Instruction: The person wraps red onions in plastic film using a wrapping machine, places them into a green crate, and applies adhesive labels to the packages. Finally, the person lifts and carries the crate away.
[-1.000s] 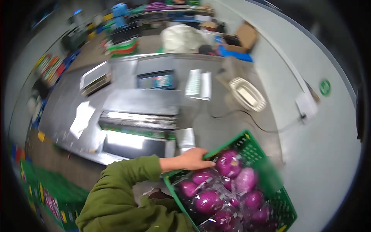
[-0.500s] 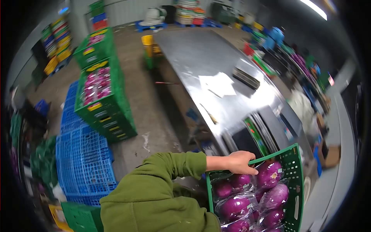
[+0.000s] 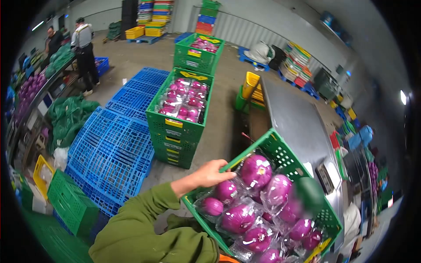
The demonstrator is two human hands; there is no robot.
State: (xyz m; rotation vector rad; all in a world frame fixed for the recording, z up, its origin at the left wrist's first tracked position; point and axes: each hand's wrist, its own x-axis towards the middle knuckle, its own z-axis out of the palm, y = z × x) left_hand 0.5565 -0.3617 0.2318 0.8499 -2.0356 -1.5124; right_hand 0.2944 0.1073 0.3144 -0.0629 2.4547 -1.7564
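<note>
My left hand (image 3: 209,174), in an olive-green sleeve, grips the upper left rim of a green plastic crate (image 3: 287,151). The crate is tilted in front of me, beside the metal table. Inside lie purple bulbs that look like red onions (image 3: 239,218), several of them wrapped in shiny clear plastic. A blurred dark-green patch covers part of the crate's right side. My right hand does not show.
Ahead stands a stack of green crates (image 3: 175,131) filled with similar bulbs. Blue pallets (image 3: 116,147) lie to its left. The metal table (image 3: 296,111) runs along the right. Two people (image 3: 83,39) stand at the far left.
My view has swung left, bringing the crate stack toward the middle and the two people into sight. The crate and my left hand have moved left and up in view, the hand still gripping the rim.
</note>
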